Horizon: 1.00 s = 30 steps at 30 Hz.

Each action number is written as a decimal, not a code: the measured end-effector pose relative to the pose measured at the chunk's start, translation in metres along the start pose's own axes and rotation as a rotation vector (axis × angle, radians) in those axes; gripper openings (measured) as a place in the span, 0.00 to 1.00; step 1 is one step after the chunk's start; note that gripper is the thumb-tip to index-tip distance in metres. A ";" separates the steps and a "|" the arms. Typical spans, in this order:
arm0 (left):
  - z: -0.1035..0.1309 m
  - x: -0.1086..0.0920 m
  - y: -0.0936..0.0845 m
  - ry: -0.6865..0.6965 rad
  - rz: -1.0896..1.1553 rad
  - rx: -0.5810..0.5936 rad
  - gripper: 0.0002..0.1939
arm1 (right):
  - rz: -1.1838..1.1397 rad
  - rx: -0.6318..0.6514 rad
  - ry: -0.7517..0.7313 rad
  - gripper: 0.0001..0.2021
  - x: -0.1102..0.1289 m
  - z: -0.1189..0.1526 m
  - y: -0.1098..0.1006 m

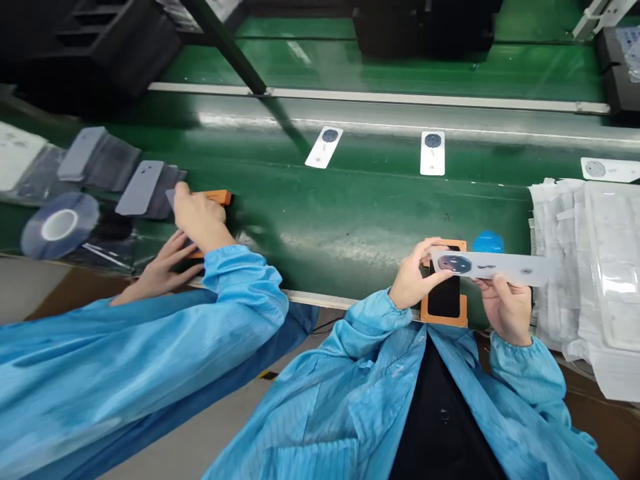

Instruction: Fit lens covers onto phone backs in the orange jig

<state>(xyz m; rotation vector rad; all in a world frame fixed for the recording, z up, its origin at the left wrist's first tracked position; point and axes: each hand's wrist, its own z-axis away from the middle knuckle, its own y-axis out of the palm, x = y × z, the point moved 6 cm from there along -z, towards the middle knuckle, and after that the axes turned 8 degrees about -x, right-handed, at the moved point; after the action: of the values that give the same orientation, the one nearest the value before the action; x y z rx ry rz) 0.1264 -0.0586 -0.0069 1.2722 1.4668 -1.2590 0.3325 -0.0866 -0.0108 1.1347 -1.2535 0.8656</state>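
Observation:
A long white, translucent sheet [513,265] with a dark round camera-shaped patch is held level between my hands. My left hand [413,279] pinches its left end between thumb and fingers. Under its middle, my right hand [506,310] grips the lower edge with thumb and fingertips. Below the sheet lies an orange frame [464,315] holding a dark phone-shaped panel [444,299], partly covered by the sheet and my left hand. A blue round piece [487,241] shows just behind the sheet.
White cards with round dark patches [324,148] [433,163] lie across the green belt [350,207]. Stacked clear plastic trays [620,267] stand at right. At left, a co-worker's hands [200,217] work at another orange frame, near grey card stacks [140,190] and a film roll [33,230].

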 end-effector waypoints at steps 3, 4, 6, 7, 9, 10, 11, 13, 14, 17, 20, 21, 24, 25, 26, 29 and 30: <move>0.000 -0.029 0.013 0.008 0.132 -0.046 0.16 | -0.319 -0.015 0.256 0.13 -0.020 -0.006 0.001; 0.001 -0.039 0.015 0.050 0.114 -0.084 0.13 | -0.330 0.017 0.285 0.13 -0.026 -0.007 0.000; 0.005 -0.058 0.017 0.174 0.062 -0.157 0.10 | -0.244 0.094 0.257 0.17 -0.037 -0.011 -0.005; 0.006 -0.066 0.018 0.244 0.045 -0.181 0.08 | -0.167 0.137 0.215 0.19 -0.041 -0.012 -0.008; 0.010 -0.078 0.021 0.371 0.016 -0.202 0.06 | -0.014 0.211 0.121 0.24 -0.047 -0.013 -0.012; 0.011 -0.083 0.023 0.421 -0.004 -0.208 0.05 | 0.041 0.237 0.084 0.26 -0.049 -0.013 -0.014; 0.011 -0.086 0.024 0.465 -0.029 -0.212 0.05 | 0.074 0.256 0.061 0.27 -0.050 -0.013 -0.014; 0.011 -0.091 0.026 0.529 -0.094 -0.219 0.04 | 0.099 0.276 0.048 0.29 -0.050 -0.013 -0.015; 0.011 -0.092 0.027 0.543 -0.128 -0.220 0.04 | 0.109 0.280 0.044 0.29 -0.049 -0.014 -0.014; 0.006 -0.083 0.027 0.488 -0.211 -0.178 0.08 | 0.183 0.275 -0.020 0.28 -0.042 -0.015 -0.012; 0.003 -0.054 0.028 0.312 -0.202 -0.087 0.13 | 0.215 0.209 -0.089 0.24 -0.038 -0.009 -0.006; 0.002 -0.041 0.029 0.234 -0.176 -0.064 0.14 | 0.194 0.157 -0.089 0.21 -0.038 -0.006 -0.003; -0.003 -0.005 0.030 -0.001 -0.060 -0.072 0.17 | 0.082 -0.039 -0.011 0.20 -0.042 -0.005 0.006; -0.008 0.005 0.030 -0.064 -0.012 -0.083 0.17 | 0.044 -0.089 0.028 0.21 -0.043 -0.010 0.011; -0.016 0.011 0.031 -0.111 0.038 -0.088 0.16 | 0.009 -0.121 0.057 0.21 -0.042 -0.021 0.016; -0.057 0.018 0.030 -0.129 0.166 -0.060 0.16 | -0.054 -0.139 0.036 0.22 -0.024 -0.082 0.031; -0.074 0.020 0.027 -0.108 0.175 -0.061 0.16 | -0.034 -0.117 0.009 0.21 -0.015 -0.108 0.036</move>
<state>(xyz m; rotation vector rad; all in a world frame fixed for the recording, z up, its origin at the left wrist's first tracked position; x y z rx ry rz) 0.1521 0.0181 -0.0171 1.2442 1.2791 -1.1402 0.3248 0.0283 -0.0140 1.0542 -1.2579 0.7613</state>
